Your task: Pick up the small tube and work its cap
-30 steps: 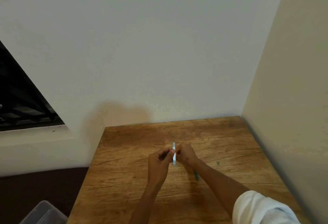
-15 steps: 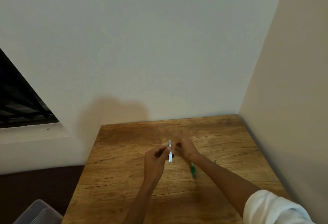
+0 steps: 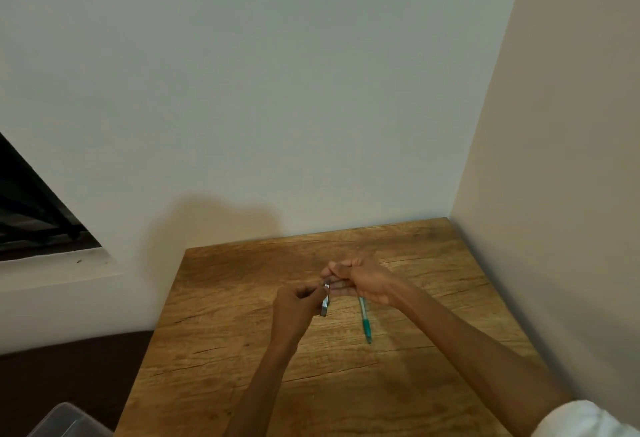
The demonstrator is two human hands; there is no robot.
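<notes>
- Left hand (image 3: 298, 303) pinches a small slim silver-grey object (image 3: 325, 301) between curled fingers, holding it nearly upright just above the middle of the wooden table (image 3: 221, 350).
- Right hand (image 3: 360, 280) is curled, fingertips at the object's top end; whether it grips the object or a separate small part cannot be told.
- Green pen (image 3: 365, 319) lies flat on the table, just right of the hands, its far end hidden under the right hand.
- Judgement: handling is mid-way; the object is off the table, held by both hands, and the pen untouched.
- Clear plastic bin (image 3: 65, 419) sits beyond the table's near-left corner.
</notes>
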